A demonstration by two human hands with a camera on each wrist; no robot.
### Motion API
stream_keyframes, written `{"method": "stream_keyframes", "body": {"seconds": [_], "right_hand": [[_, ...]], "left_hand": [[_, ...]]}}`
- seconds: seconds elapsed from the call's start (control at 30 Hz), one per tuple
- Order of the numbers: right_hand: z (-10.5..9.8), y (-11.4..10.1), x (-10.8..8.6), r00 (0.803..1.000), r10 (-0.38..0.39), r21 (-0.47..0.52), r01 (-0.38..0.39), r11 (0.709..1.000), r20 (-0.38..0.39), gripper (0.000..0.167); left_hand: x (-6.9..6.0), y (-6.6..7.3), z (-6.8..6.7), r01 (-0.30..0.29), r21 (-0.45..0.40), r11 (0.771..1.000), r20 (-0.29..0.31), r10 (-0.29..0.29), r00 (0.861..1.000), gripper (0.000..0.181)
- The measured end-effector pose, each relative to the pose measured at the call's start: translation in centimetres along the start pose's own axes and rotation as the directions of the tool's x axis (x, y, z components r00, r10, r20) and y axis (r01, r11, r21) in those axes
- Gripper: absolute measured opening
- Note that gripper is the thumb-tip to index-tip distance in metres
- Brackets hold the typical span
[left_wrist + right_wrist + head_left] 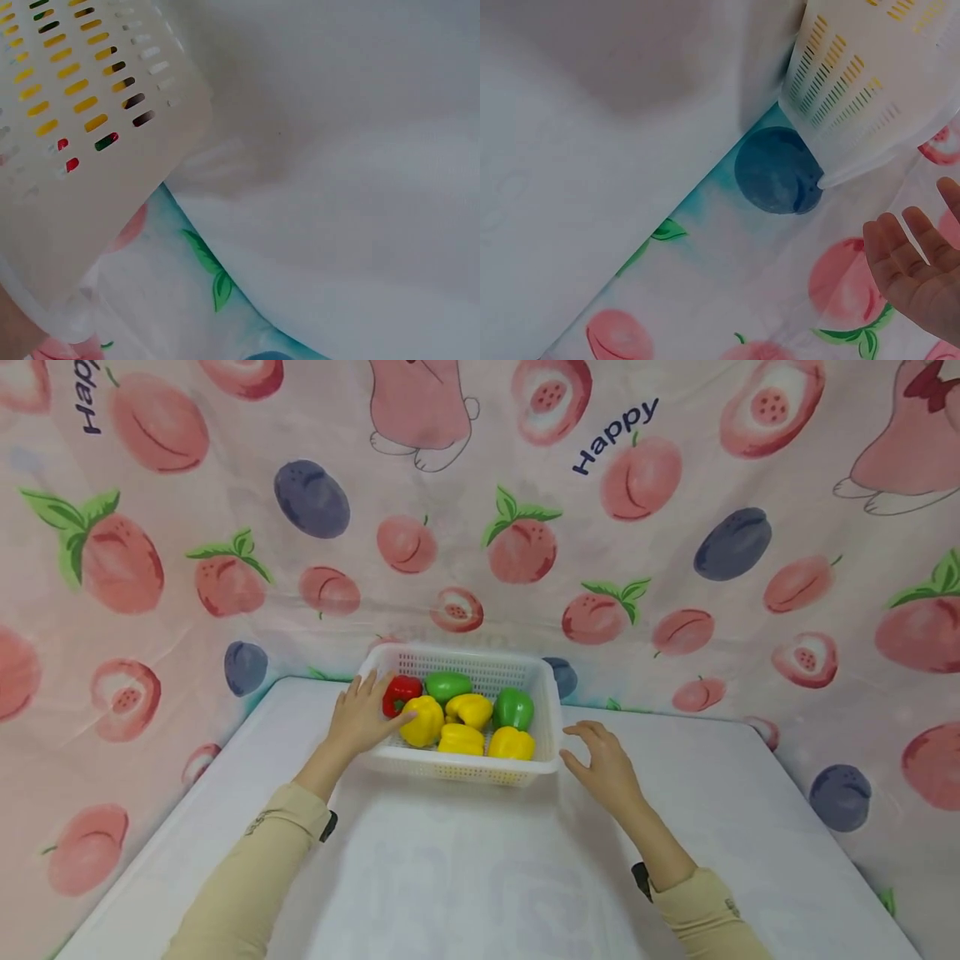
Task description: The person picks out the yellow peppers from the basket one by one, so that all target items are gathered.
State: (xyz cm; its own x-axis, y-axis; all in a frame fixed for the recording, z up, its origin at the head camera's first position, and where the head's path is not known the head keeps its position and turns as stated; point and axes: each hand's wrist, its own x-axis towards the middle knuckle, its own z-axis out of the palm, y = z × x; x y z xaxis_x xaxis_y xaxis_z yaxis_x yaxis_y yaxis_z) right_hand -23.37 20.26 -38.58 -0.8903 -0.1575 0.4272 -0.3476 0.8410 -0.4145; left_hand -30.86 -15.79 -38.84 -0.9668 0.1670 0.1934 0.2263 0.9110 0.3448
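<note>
A white plastic basket (465, 762) with slotted walls holds a red bell pepper (402, 692), two green bell peppers (513, 708) and several yellow bell peppers (461, 740). Over the basket's left rim lies my left hand (362, 714), fingers spread and thumb reaching to the leftmost yellow pepper (424, 724). Whether that thumb touches the pepper I cannot tell. My right hand (603, 768) is beside the right rim, fingers apart and slightly bent, holding nothing. In the right wrist view, a gap shows between the right hand (919, 281) and the basket (855, 139).
The basket stands near the back edge of a white-covered table (465, 877). Directly behind it hangs a pink cloth (480, 477) printed with fruit, which also runs along both sides of the table.
</note>
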Motion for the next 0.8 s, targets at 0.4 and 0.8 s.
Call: {"method": "stream_keyframes", "body": {"seconds": [0.4,0.8], "right_hand": [[0.2,-0.9,0.7,1.0,-0.003,-0.001,0.003,1.0,0.014,0.037],[0.6,-2.4,2.0,0.998,-0.021,0.013,0.021,1.0,0.066,0.035]], "left_hand": [[0.0,0.3,0.8,0.003,-0.041,0.999,-0.01,-0.004,1.0,0.082],[0.0,-0.2,0.8,0.063,-0.007,0.998,0.064,-0.063,0.996,0.084]]}}
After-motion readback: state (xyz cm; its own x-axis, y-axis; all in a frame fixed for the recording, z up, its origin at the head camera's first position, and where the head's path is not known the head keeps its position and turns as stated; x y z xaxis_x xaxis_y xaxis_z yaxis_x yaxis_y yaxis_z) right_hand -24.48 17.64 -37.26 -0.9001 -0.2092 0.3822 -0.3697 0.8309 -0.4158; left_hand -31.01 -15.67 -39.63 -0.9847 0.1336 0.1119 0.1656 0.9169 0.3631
